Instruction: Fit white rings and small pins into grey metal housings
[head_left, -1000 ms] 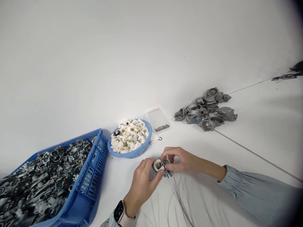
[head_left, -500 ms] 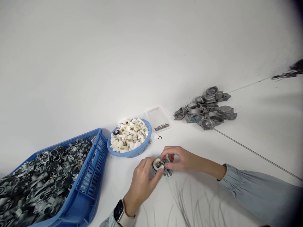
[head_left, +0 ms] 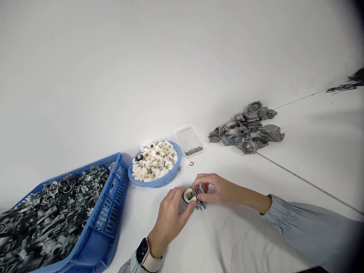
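On the white table lies a grey metal housing (head_left: 201, 205) with a white plastic ring piece (head_left: 186, 196) set in its round opening; small brass-coloured metal bits show in the ring's middle. My left hand (head_left: 170, 212) grips the housing from the left, thumb on the near edge of the white ring and fingers along the far side. From the right, my right hand (head_left: 212, 188) is closed at the housing's edge, thumb and index finger bent close together. Its fingertips hide whatever small part they may pinch.
A blue crate (head_left: 106, 227) full of grey metal parts stands at left. Beside it is a blue basket (head_left: 167, 180) of white ring pieces. Behind are a clear tray (head_left: 189, 132) with small metal pins and a pile of grey housings (head_left: 247, 131). A thin rod (head_left: 307, 182) crosses the right side.
The view has shifted very slightly. Both hands stay at the housing with almost the same grip; the dark streaks on the near tabletop look different.
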Available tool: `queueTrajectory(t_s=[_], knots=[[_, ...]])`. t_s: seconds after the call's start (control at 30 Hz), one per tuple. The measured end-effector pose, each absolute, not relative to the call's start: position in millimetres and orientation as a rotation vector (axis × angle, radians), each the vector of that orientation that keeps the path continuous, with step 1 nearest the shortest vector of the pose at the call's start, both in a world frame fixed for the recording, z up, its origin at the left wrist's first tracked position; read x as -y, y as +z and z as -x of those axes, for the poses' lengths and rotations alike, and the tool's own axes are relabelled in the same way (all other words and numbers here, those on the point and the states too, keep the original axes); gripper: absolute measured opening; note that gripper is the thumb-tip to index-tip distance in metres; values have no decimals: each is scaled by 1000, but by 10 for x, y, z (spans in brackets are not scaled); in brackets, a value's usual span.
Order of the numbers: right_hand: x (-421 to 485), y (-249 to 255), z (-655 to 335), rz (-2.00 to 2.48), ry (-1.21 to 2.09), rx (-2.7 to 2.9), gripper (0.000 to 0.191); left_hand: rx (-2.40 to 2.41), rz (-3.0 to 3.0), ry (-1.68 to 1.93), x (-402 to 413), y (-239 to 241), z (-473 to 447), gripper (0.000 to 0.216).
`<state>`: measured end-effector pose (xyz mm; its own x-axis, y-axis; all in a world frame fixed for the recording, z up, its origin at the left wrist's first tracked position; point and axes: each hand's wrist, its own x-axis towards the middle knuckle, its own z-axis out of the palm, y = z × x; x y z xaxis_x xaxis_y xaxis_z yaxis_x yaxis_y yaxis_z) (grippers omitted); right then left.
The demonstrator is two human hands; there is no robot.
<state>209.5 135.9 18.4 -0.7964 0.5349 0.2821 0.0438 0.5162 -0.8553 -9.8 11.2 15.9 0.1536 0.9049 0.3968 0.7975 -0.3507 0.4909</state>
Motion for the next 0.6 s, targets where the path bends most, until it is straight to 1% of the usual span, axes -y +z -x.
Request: queueTrajectory(t_s=[0.3, 0.6], knots=[[-1366, 167, -2094, 473, 1240, 2235, 20, -1675, -2254, 945, -110, 180, 99, 23], [-1369, 167, -2102, 476, 1231, 2248, 22, -1690, -2264, 953, -104, 190, 85, 22]])
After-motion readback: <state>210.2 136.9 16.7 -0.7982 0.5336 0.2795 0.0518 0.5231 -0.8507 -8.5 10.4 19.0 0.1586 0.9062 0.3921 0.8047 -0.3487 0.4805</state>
